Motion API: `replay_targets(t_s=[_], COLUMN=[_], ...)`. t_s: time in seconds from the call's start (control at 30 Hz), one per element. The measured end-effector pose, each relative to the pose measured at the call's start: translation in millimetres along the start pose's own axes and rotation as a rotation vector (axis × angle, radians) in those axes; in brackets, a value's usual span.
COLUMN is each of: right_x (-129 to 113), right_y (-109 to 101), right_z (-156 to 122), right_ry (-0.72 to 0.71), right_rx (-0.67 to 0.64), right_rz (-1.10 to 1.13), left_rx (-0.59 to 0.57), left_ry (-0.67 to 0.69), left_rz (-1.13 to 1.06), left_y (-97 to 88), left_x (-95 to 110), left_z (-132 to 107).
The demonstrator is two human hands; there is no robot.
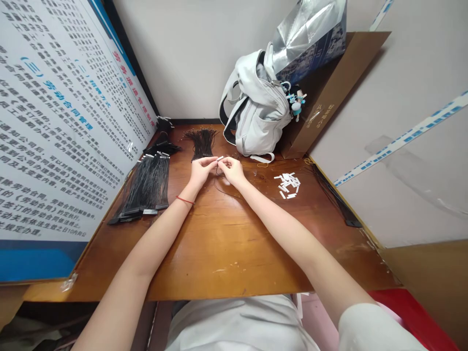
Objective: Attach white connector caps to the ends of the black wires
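My left hand (202, 171) and my right hand (233, 171) meet over the middle of the wooden table, both closed in a pinch. Between their fingertips is a small white stick-like piece (220, 158). A thin dark cord (229, 194) trails below the fingers and loops toward the right; which fingertips grip it I cannot tell. Just behind the hands lies a bundle of dark cords (203, 142). Right of my right hand is a loose pile of similar white pieces (288, 183). A bundle of black cords with white ends (148, 187) lies left of my left hand.
A white backpack (258, 109) stands at the back, beside a brown paper bag (318, 107) and a silver packet (310, 34). More black cords (334, 197) lie along the right wall. A printed board (66, 117) borders the left side. The wooden table (219, 253) ends near my body.
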State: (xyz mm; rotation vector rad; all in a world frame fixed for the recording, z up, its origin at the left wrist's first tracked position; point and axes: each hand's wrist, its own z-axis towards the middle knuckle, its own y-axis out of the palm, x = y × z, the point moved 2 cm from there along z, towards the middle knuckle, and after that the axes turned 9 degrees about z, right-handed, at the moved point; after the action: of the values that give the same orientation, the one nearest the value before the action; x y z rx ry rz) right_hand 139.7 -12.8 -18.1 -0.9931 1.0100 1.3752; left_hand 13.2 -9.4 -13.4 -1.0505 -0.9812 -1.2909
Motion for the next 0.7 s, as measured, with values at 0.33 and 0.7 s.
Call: replay_targets(t_s=[0.33, 0.7], right_x=[-0.9, -5.1], right_y=[0.7, 0.4], right_z=[-0.7, -2.6], right_ry=[0.016, 0.007], right_rx=[0.017, 0.036], right_rz=[0.007, 0.010], left_rx=[-0.001, -0.039], left_ry=[0.000, -0.007], left_rz=[0.016, -0.014], left_y=[0.1, -0.9], left_x=[-0.9, 2.9], left_z=[-0.5, -1.8])
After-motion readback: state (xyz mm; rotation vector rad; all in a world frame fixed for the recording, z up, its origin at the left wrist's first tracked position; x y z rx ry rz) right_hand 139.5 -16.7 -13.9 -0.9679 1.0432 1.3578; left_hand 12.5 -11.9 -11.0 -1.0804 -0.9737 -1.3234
